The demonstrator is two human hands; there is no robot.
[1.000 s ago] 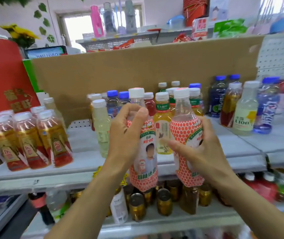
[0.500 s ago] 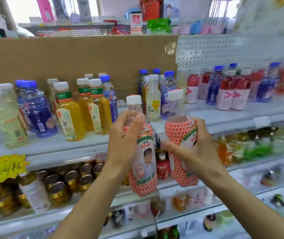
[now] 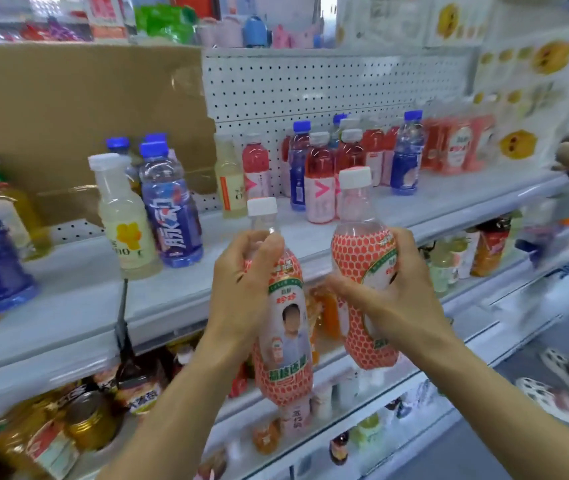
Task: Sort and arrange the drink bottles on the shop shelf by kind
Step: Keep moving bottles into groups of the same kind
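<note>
1 head-worn wide view, facing forward-down, near shelf (image 3: 68, 299)

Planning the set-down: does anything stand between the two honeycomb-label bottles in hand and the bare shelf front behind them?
Nothing visible does. Left hand and right hand hold the honeycomb-label bottles before the bare front strip of the shelf; the red V-label bottles and pale yellow bottle stand farther back.

Left bottle (image 3: 285, 327) beside right bottle (image 3: 362, 258), both before shelf (image 3: 68, 299)

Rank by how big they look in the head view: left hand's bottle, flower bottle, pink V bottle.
1. Bottle in left hand, though nearest the camera.
2. Flower bottle.
3. V bottle, farthest back.
</note>
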